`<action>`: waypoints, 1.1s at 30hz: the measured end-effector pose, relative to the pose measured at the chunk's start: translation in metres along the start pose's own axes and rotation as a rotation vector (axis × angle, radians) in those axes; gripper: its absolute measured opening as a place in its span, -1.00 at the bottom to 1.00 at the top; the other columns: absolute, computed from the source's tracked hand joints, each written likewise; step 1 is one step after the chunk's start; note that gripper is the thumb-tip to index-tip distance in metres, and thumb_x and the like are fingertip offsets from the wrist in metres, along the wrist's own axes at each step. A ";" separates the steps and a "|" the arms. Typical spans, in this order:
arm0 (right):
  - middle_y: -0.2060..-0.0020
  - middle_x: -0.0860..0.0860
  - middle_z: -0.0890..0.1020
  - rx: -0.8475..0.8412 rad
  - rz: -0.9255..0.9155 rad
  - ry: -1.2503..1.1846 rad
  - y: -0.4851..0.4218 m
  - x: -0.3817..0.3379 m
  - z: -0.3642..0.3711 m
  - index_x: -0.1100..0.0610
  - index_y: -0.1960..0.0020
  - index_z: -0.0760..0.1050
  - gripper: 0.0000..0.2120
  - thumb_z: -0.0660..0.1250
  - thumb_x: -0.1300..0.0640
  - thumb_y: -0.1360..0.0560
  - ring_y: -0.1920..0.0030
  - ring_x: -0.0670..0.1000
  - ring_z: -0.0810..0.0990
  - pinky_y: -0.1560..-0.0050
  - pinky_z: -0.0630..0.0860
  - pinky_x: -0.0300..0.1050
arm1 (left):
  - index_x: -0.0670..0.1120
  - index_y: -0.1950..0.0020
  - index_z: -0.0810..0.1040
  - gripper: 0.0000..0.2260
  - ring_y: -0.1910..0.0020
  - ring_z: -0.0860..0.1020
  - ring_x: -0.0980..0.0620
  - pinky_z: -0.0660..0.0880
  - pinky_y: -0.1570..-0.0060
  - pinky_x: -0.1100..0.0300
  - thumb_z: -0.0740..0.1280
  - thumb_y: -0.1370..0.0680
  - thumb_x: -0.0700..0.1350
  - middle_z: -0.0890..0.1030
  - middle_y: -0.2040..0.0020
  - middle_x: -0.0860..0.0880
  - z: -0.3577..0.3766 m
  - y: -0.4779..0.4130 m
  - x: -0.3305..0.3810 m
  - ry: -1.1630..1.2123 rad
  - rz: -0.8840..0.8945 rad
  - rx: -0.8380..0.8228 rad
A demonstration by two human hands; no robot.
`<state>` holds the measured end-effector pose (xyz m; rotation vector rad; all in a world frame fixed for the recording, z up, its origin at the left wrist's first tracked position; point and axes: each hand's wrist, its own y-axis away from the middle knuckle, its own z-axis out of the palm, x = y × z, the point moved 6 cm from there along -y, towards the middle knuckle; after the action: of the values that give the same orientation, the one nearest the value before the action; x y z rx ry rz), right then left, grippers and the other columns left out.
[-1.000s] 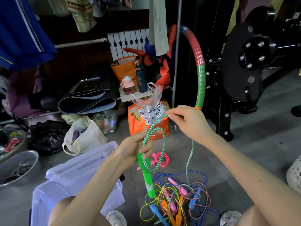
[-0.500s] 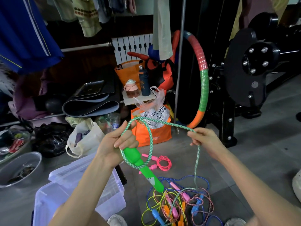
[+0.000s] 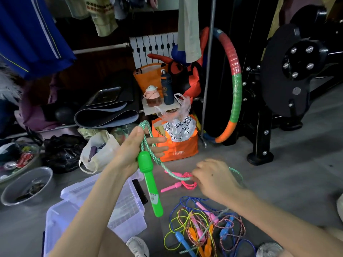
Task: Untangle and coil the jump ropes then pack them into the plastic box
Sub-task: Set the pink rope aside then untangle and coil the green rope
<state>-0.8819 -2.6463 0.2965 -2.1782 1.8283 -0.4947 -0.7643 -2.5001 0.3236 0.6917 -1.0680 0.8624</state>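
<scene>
The step in hand is coiling one green rope [image 3: 149,140]. The left hand [image 3: 133,151] is up high with its thumb on top. It holds the rope's loops and the green handle [image 3: 150,184], which hangs down. From there the rope runs down to the right hand [image 3: 213,179], which is lower and further right, with its back up. That hand is blurry, but its fingers seem to pinch the rope. The rest of the rope drops into the pile of ropes [image 3: 207,229] on the floor [image 3: 278,182], near and right. The plastic box [image 3: 61,219] sits near and left. Next, I think the right hand must lift the rope and lay one more loop over the left hand, pulling gently so the pile does not knot.
</scene>
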 end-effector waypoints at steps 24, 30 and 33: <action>0.25 -0.25 0.64 -0.049 0.098 -0.765 -0.076 0.029 -0.077 0.02 0.11 0.60 -0.93 0.37 0.04 -0.47 0.24 -0.13 0.59 0.20 0.50 -0.20 | -0.15 0.17 0.28 -0.81 0.70 0.33 0.02 0.46 0.46 0.19 0.07 -0.57 -0.07 0.30 0.62 -0.04 0.034 0.033 -0.025 -0.023 -0.232 -0.444; 0.26 0.02 0.67 -0.017 0.110 -0.805 -0.072 0.028 -0.075 -0.02 0.06 0.61 -0.87 0.32 0.17 -0.51 0.20 0.01 0.62 0.07 0.53 0.05 | -0.14 0.19 0.48 -0.92 0.74 0.25 0.08 0.40 0.55 0.27 0.21 -0.45 -0.21 0.28 0.65 0.00 0.042 0.037 -0.017 0.083 -0.209 -0.452; 0.20 -0.05 0.67 -0.029 0.142 -0.772 -0.070 0.022 -0.063 0.10 0.00 0.63 -0.86 0.32 0.14 -0.51 0.15 -0.07 0.62 0.01 0.53 -0.06 | -0.14 0.21 0.46 -0.88 0.75 0.26 0.08 0.43 0.57 0.26 0.16 -0.47 -0.18 0.28 0.67 0.00 0.042 0.034 -0.017 0.166 -0.191 -0.364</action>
<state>-0.8419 -2.6542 0.3839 -1.8441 1.5163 0.3676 -0.8163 -2.5223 0.3248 0.4002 -0.9590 0.5319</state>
